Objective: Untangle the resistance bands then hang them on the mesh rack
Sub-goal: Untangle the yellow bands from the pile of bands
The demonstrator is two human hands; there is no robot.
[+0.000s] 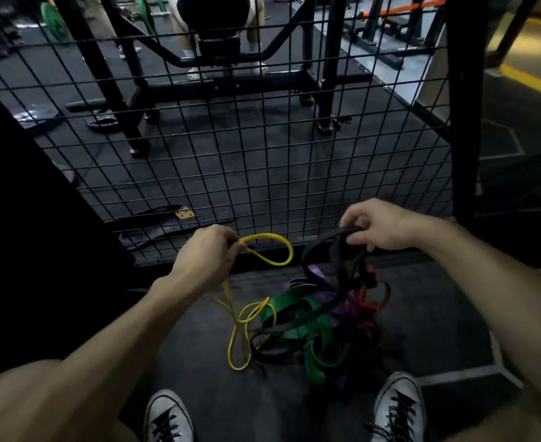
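Dark rubber floor (199, 362) is lying underfoot, dimly lit. Far beyond the wire, a black steel frame (240, 82) is standing on the mat, with a green plate (54, 19) far left. A yellow line (530, 79) is running along the brighter floor at far right, beside a black post (465, 106).

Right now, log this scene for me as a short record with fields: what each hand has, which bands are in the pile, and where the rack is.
left hand: grips the yellow band, a loop raised, the rest trailing to the floor
right hand: grips the black band, lifted from the pile
pile on floor: green band, purple band, red band, tangled with black strands
mesh rack: upright ahead of the hands, no band seen hanging on it
shoes: below the pile
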